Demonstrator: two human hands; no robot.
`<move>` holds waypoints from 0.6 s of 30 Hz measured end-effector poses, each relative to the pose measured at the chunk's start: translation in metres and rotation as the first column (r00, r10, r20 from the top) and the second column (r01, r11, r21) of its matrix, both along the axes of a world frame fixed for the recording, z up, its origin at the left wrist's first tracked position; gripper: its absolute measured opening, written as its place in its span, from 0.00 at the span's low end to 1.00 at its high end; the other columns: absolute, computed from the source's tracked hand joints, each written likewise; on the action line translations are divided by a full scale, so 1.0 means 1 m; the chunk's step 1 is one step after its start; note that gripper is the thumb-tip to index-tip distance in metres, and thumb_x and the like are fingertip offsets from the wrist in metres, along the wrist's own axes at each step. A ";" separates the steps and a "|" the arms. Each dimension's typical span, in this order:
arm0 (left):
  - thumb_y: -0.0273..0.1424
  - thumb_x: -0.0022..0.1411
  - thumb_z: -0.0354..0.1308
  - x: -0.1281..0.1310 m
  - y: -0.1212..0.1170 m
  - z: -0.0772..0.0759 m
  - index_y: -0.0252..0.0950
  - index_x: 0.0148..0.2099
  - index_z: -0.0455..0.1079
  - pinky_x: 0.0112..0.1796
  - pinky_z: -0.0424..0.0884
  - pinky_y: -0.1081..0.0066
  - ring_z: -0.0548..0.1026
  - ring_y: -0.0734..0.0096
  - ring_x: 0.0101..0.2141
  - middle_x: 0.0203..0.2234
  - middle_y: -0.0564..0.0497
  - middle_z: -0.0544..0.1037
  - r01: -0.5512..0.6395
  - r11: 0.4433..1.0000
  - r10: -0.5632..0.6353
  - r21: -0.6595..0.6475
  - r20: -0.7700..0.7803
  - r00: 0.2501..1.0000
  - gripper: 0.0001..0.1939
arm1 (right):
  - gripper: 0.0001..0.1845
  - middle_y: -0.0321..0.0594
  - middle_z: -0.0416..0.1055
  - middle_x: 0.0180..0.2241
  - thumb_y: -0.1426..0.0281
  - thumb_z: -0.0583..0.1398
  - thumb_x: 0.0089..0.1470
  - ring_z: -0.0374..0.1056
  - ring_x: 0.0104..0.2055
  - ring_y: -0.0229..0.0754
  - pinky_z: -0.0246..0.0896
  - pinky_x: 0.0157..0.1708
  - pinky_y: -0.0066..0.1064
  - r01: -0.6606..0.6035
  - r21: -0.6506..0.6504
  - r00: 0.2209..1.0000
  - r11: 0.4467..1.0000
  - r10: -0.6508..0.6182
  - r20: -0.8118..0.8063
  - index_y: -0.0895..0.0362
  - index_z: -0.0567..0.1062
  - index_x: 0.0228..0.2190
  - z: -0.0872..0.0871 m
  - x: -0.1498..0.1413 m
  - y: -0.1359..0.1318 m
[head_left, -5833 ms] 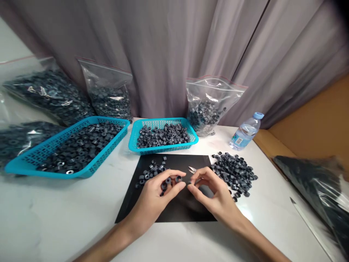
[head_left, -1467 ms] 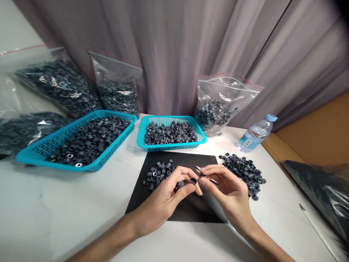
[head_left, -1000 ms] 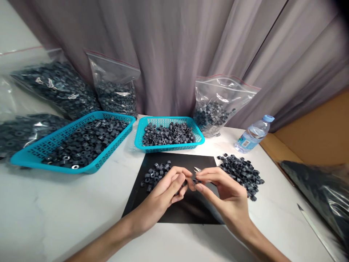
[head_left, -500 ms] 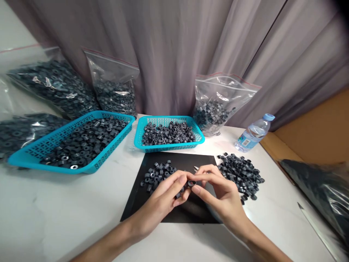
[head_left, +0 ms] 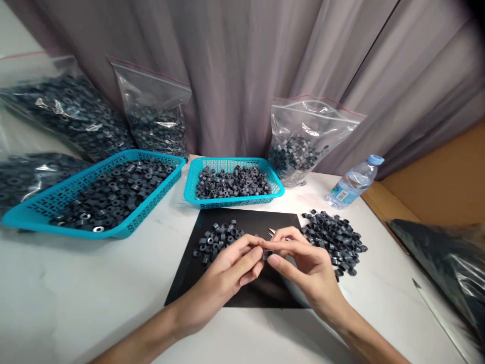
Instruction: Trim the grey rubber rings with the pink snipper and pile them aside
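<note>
Over the black mat (head_left: 200,298), my left hand (head_left: 229,270) and my right hand (head_left: 308,263) meet at the fingertips. Between them sits a small dark grey ring (head_left: 267,254), pinched from both sides and partly covered by the fingers. Thin pointed metal tips, like those of tweezers (head_left: 272,232), stick out behind my right hand's curled fingers; the rest is hidden. Just beyond my left hand lies a pile of grey rings (head_left: 217,240) on the mat. Another heap of dark, thin rings (head_left: 337,240) lies on the white table to the right of my right hand.
Two blue baskets (head_left: 235,203) (head_left: 125,230) of grey rings stand behind and left. Clear zip bags (head_left: 295,156) (head_left: 157,126) of similar parts lean near the curtain. A water bottle (head_left: 352,184) stands at right, near a dark-filled bag (head_left: 443,263) and a pointed strip (head_left: 435,313).
The ring has turned a little between the fingertips, its opening now less visible. Both hands stay almost in the same place; the view has shifted slightly.
</note>
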State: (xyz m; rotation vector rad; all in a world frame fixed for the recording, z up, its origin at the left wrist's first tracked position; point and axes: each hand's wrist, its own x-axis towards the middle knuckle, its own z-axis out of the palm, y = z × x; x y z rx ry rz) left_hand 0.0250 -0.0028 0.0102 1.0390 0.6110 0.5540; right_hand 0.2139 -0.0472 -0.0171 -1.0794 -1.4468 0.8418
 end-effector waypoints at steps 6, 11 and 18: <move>0.38 0.68 0.57 0.003 0.000 0.001 0.39 0.45 0.75 0.41 0.62 0.76 0.61 0.77 0.34 0.32 0.55 0.64 -0.040 0.997 0.043 -0.069 0.036 0.998 0.10 | 0.13 0.42 0.70 0.44 0.64 0.63 0.60 0.66 0.45 0.44 0.68 0.40 0.34 -0.022 -0.028 0.998 0.999 0.024 0.053 0.45 0.81 0.47 0.002 0.001 -0.001; 0.34 0.67 0.58 -0.001 0.010 0.006 0.35 0.45 0.75 0.38 0.63 0.76 0.64 0.76 0.34 0.36 0.50 0.72 -0.180 0.975 0.177 -0.131 -0.035 0.984 0.09 | 0.18 0.43 0.71 0.46 0.65 0.56 0.66 0.67 0.47 0.46 0.67 0.47 0.40 0.075 0.013 0.974 0.997 -0.076 0.212 0.45 0.74 0.55 -0.006 0.001 0.003; 0.31 0.67 0.55 -0.011 0.038 0.009 0.32 0.42 0.76 0.29 0.60 0.80 0.63 0.78 0.29 0.31 0.51 0.70 -0.366 0.930 0.360 -0.033 -0.107 0.927 0.10 | 0.20 0.44 0.70 0.52 0.72 0.53 0.66 0.65 0.53 0.50 0.65 0.53 0.47 0.006 0.095 0.801 0.995 -0.061 0.595 0.47 0.69 0.57 -0.031 0.001 0.026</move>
